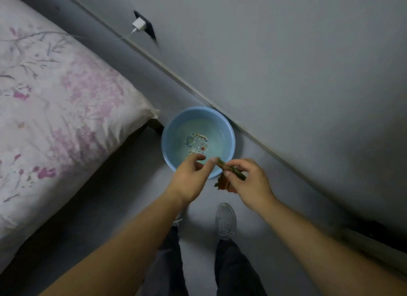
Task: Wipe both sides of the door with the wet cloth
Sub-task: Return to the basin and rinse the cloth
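Both forearms [132, 240] bare; dark grey trousers [233, 271]; light grey lace-up trainers [225, 220], the left one mostly hidden

Single head-worn wide-angle view, steeply down from standing height.

A grey wall [286, 53] carries a socket with a white charger [139, 24]. Below is grey floor [141, 181], and a flowered bed [55, 97] stands left in dim light.

The scene is dim and greyish, with flat, soft light; a paler patch lies on the floor [248, 225] by the shoe [225, 220], and deep shadow sits under the bed [55, 119]. The whole view is a little soft; the forearms [123, 240] and the lower right corner are smeared by blur; the wide lens stretches the edges.
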### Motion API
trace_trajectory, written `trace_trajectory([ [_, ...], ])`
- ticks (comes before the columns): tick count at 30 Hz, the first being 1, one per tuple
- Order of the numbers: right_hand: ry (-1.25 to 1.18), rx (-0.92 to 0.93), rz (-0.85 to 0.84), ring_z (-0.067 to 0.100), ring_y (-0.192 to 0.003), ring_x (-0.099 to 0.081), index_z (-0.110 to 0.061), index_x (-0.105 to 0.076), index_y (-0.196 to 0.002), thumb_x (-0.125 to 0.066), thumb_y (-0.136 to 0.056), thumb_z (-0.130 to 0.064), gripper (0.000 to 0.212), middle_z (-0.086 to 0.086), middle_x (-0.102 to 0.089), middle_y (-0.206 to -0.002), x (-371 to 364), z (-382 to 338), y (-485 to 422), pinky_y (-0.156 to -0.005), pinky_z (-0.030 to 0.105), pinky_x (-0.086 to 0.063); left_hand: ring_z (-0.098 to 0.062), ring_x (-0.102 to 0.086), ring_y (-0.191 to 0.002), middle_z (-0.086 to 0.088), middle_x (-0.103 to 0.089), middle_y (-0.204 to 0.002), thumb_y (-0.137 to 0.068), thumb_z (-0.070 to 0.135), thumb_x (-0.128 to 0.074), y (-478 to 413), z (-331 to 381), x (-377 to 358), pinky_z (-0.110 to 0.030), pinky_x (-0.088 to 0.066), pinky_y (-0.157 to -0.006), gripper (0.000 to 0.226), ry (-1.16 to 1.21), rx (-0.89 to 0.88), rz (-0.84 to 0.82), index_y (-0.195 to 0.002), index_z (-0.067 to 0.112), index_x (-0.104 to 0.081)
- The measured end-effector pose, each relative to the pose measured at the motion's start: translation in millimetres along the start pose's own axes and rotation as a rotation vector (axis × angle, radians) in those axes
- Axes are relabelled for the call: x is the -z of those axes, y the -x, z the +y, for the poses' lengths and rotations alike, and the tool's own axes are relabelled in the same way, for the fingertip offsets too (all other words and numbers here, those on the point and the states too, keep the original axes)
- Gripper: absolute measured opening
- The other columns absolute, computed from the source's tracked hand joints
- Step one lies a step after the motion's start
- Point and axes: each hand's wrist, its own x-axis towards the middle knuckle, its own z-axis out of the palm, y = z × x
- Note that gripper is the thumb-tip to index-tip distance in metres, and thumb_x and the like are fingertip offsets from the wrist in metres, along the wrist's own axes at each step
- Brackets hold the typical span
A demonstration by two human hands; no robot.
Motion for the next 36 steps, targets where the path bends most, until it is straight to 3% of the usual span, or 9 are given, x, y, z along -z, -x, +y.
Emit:
trace_trajectory([
  [3, -0.013, -0.043, -0.007, 0.011, -0.094, -0.068, -0.028, -0.071, -0.099, -0.073, -0.092, -0.006, 0.023, -0.011, -0.057, -0.112, -18, 9, -32, -0.072, 0.03, -0.064, -0.014, -0.073, -0.093, -0.002, -0.075, -0.105, -0.097, 0.052, -0.059, -52, -1, 3, -0.035, -0.057, -0.091, 0.052, 0.148, 0.1, -0.127, -0.132, 0.014, -0.057],
  [9, -0.025, -0.121, -0.063, 0.007, -0.106, -0.058, -0.026, -0.074, -0.099, -0.078, -0.087, -0.006, 0.024, -0.01, -0.052, -0.126, -49, 55, -87, -0.079, 0.018, -0.058, -0.022, -0.074, -0.077, -0.019, -0.074, -0.104, -0.094, 0.014, -0.071, -148, -37, -2, -0.026, -0.061, -0.066, 0.035, 0.331, 0.32, -0.271, -0.125, 0.001, -0.061],
  [14, -0.221, -0.322, 0.006, 0.013, -0.111, -0.06, -0.03, -0.054, -0.13, -0.081, -0.086, -0.015, 0.054, -0.006, -0.054, -0.13, -59, 118, -117, -0.067, 0.023, -0.061, -0.019, -0.077, -0.078, -0.013, -0.077, -0.102, -0.093, 0.003, -0.07, -214, -77, -26, -0.026, -0.06, -0.065, 0.029, 0.344, 0.405, -0.322, -0.121, 0.004, -0.066],
  [16, -0.336, -0.419, 0.021, 0.021, -0.105, -0.068, -0.021, -0.053, -0.137, -0.078, -0.089, -0.021, 0.054, -0.001, -0.061, -0.13, -57, 150, -130, -0.075, 0.032, -0.063, -0.02, -0.077, -0.083, -0.012, -0.077, -0.103, -0.092, 0.001, -0.069, -239, -93, -42, -0.028, -0.061, -0.067, 0.027, 0.348, 0.411, -0.337, -0.119, 0.006, -0.067],
  [19, -0.466, -0.513, 0.091, 0.024, -0.093, -0.075, -0.012, -0.062, -0.128, -0.076, -0.09, -0.018, 0.041, 0.01, -0.073, -0.114, -58, 204, -151, -0.081, 0.034, -0.063, -0.022, -0.076, -0.089, -0.012, -0.076, -0.106, -0.093, -0.001, -0.067, -272, -119, -69, -0.03, -0.061, -0.07, 0.023, 0.324, 0.396, -0.349, -0.115, 0.007, -0.069],
  [22, -0.582, -0.568, 0.22, 0.029, -0.098, -0.073, -0.017, -0.064, -0.112, -0.076, -0.09, -0.008, 0.027, 0.013, -0.07, -0.114, -63, 259, -177, -0.088, 0.041, -0.061, -0.021, -0.075, -0.09, -0.012, -0.076, -0.106, -0.095, -0.002, -0.063, -301, -150, -98, -0.029, -0.062, -0.07, 0.02, 0.316, 0.384, -0.324, -0.112, 0.005, -0.071],
  [28, -0.456, -0.479, 0.408, 0.028, -0.093, -0.072, -0.027, -0.061, -0.097, -0.069, -0.09, 0.004, 0.032, 0.008, -0.067, -0.106, -83, 336, -221, -0.077, 0.052, -0.063, -0.025, -0.07, -0.092, -0.016, -0.07, -0.103, -0.097, -0.004, -0.059, -344, -211, -135, -0.031, -0.061, -0.071, 0.018, 0.278, 0.4, -0.204, -0.113, 0.004, -0.065],
  [32, -0.351, -0.4, 0.527, 0.002, -0.067, -0.069, -0.032, -0.059, -0.092, -0.069, -0.09, 0.002, 0.035, -0.009, -0.063, -0.09, -95, 355, -235, -0.048, 0.022, -0.055, -0.02, -0.068, -0.082, -0.014, -0.068, -0.102, -0.094, -0.001, -0.063, -358, -231, -146, -0.029, -0.058, -0.068, 0.014, 0.14, 0.375, -0.123, -0.097, 0.013, -0.064],
  [36, -0.282, -0.392, 0.591, 0.006, -0.077, -0.061, -0.026, -0.056, -0.102, -0.069, -0.09, -0.002, 0.029, -0.011, -0.059, -0.091, -105, 365, -237, -0.055, 0.007, -0.047, -0.008, -0.057, -0.078, -0.006, -0.06, -0.106, -0.087, 0.012, -0.075, -359, -236, -155, -0.01, -0.044, -0.059, 0.022, -0.226, 0.067, 0.008, -0.102, 0.022, -0.06],
])
